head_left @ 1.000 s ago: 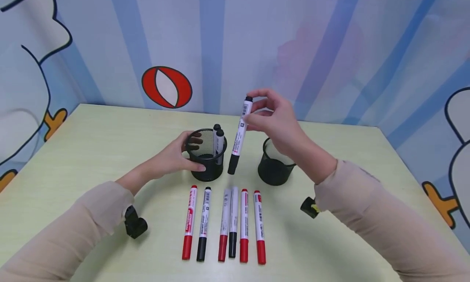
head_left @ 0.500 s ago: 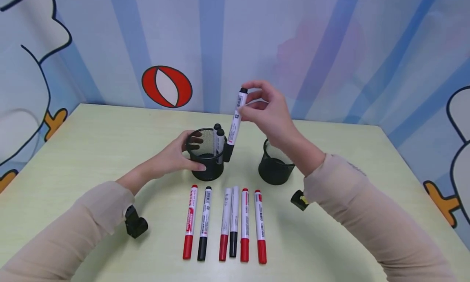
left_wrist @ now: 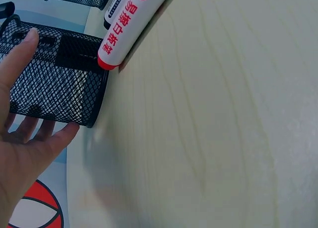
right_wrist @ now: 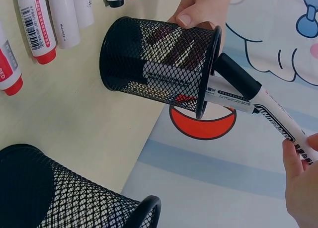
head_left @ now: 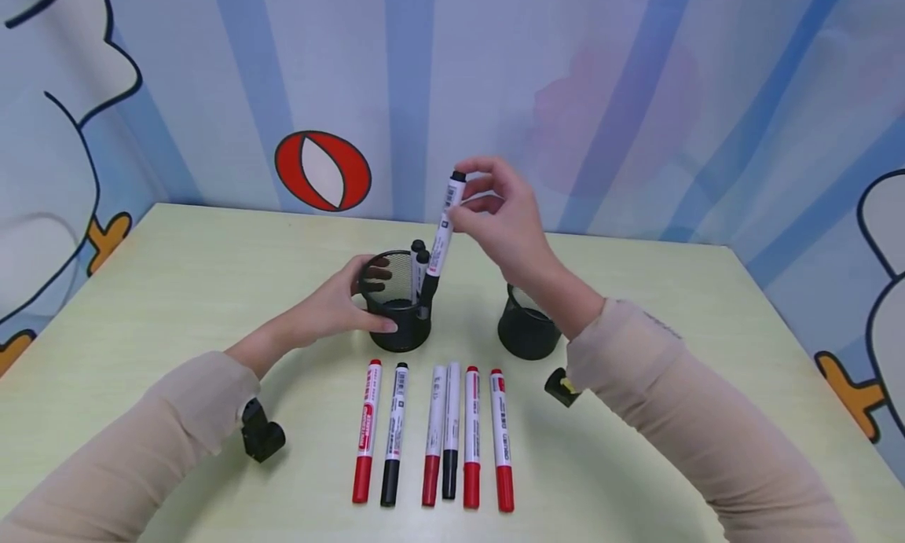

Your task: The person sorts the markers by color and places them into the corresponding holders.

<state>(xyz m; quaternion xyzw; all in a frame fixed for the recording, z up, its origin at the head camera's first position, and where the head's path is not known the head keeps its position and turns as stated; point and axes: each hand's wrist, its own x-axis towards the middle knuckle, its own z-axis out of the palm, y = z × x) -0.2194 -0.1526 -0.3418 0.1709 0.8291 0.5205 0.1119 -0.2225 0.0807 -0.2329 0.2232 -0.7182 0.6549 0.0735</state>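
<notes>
Nine whiteboard markers and two black mesh pen cups are counted. Your right grip (head_left: 502, 225) is clamped in a pinch on the upper body of one black-capped marker (head_left: 440, 243), which tilts, cap down, at the right side of the left mesh cup's rim; whether the cap's tip has passed inside cannot be told. Your left grip is closed around the left mesh cup (head_left: 408, 331), thumb in front and fingers behind.

Technique, as judged: bring the marker closer to upright before lowering, and shift the cap slightly toward the open left part of the mouth, since the two standing markers (head_left: 415, 274) crowd the right side and could catch it. Keep the cup steady against sideways push, and release only once the cap meets the base.

Count by place: two markers with black ends up inside the left mesh cup; one in your right grip; six in a row on the counter (head_left: 601, 464), being four red-capped markers (head_left: 472, 429) and two black-capped markers (head_left: 394, 429). The right mesh cup (head_left: 529, 335) is partly covered by your forearm; no marker shows in it.
</notes>
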